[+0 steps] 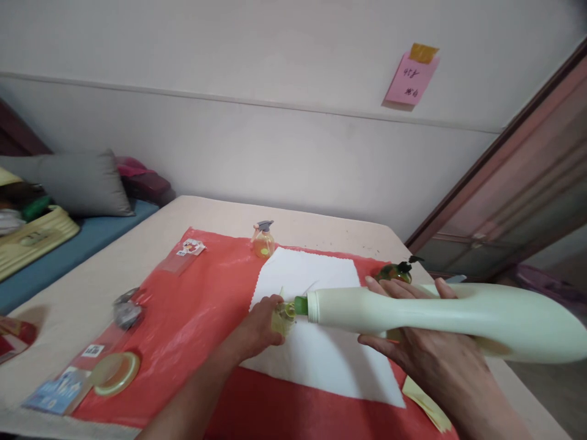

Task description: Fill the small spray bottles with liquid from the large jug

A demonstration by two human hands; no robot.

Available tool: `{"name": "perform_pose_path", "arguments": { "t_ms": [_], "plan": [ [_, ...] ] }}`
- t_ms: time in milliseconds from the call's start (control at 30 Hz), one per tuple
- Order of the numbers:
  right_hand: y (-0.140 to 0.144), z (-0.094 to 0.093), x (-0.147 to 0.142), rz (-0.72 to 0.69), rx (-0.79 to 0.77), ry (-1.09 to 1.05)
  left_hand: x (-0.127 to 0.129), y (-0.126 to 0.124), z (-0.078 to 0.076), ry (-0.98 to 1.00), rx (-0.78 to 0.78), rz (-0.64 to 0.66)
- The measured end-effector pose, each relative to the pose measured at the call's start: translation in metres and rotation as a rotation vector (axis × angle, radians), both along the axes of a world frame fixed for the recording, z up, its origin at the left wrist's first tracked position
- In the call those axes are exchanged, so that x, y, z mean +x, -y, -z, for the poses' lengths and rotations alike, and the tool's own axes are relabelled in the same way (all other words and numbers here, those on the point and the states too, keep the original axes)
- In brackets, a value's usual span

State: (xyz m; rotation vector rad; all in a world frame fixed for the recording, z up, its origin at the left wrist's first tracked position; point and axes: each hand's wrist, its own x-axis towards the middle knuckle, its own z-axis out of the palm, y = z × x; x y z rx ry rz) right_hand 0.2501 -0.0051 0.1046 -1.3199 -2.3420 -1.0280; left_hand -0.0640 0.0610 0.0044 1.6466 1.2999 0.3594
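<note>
My right hand [422, 342] grips a large pale-green plastic jug [343, 307] by its handle side, tilted to lie almost level. The jug's green spout [301, 305] points left and meets the mouth of a small clear bottle [283, 321]. Around that bottle the fingers of my left hand [263, 324] are wrapped, holding it over a white sheet [321, 360]. Whether liquid is flowing I cannot tell. Beneath the sheet lies a red plastic cover [197, 305]. Behind the jug stands a dark spray bottle [397, 272], partly hidden.
An amber spray bottle [264, 241] stands at the sheet's far edge. To the left lie a round yellowish lid [132, 373], a grey clump in plastic [128, 310] and a blue packet [59, 391]. A folded yellow cloth [426, 403] sits right. Behind the table rises a white wall [275, 153].
</note>
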Motion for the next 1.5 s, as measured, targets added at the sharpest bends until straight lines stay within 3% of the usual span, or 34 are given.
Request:
{"name": "perform_pose_path", "arguments": {
  "t_ms": [633, 967, 1500],
  "plan": [
    [0.000, 0.004, 0.006, 0.012, 0.023, 0.048, 0.002, 0.003, -0.014, -0.014, -0.026, 0.008],
    [0.001, 0.000, 0.003, 0.008, 0.002, 0.026, 0.002, 0.001, -0.005, -0.016, -0.010, 0.000],
    [0.001, 0.001, 0.005, 0.011, -0.002, 0.026, 0.001, 0.001, -0.004, -0.015, -0.014, 0.004]
  ]
}}
